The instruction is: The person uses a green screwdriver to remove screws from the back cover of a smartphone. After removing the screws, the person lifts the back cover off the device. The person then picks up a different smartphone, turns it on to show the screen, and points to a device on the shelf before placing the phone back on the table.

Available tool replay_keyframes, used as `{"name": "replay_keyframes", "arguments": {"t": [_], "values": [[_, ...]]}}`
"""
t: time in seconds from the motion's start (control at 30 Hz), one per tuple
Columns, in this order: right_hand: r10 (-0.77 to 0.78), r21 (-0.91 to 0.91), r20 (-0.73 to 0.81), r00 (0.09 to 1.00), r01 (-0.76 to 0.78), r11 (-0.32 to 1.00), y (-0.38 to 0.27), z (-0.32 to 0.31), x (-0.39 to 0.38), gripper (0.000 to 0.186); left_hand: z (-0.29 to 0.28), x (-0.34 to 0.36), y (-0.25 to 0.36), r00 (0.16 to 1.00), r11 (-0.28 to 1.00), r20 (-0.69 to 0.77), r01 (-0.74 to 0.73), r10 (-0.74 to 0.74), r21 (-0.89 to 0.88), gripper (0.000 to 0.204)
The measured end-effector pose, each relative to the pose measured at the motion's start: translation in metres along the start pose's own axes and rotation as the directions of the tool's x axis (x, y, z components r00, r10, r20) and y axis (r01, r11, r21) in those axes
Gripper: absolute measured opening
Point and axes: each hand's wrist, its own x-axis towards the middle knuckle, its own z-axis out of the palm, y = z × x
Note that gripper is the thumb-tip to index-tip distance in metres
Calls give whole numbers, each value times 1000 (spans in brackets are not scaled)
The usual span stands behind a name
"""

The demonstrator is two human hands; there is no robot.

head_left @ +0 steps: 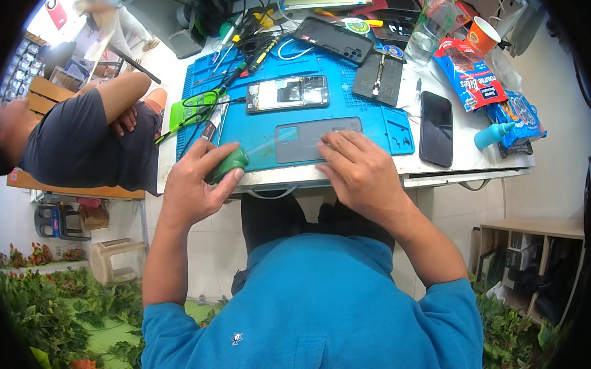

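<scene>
My left hand (193, 186) is closed around a small green roll (230, 163) at the table's front edge. A clear strip of tape (269, 144) stretches from the roll toward my right hand (368, 174). The fingers of that hand are pinched together at the strip's far end; their grip is partly hidden. Under the strip, a dark grey phone back cover (298, 153) lies flat on the blue work mat (262, 127). Just beyond it rests an opened phone (287, 95), its inner parts showing and a cable at its left side.
A black phone (436, 128) lies at the right, near snack packets (468, 73), a teal bottle (493, 135) and a clear bottle (428, 35). Tools and cables (252, 47) crowd the back left. Another person (90, 126) with folded arms is at the left.
</scene>
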Motion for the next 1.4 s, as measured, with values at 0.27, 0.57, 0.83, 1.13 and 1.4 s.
{"name": "replay_keyframes", "arguments": {"t": [0.27,0.57,0.83,1.13,1.4], "values": [[-78,269,227,971,15,963,-26,-35,-3,19,-21,-11,23,963,987,225,-128,147,-100,51],[-189,606,268,945,-13,795,-38,-67,-24,17,-33,-11,14,879,922,398,-107,263,-373,51],[356,168,48,933,-359,918,37,-92,-40,10,-43,-24,-20,977,974,193,-50,94,-221,50],[339,-89,47,940,-334,938,67,-86,-36,31,-22,-14,-14,994,984,96,-31,49,-178,47],[478,-32,107,872,-477,878,62,-98,-30,11,-2,12,-1,997,984,75,14,0,-176,49]]}}
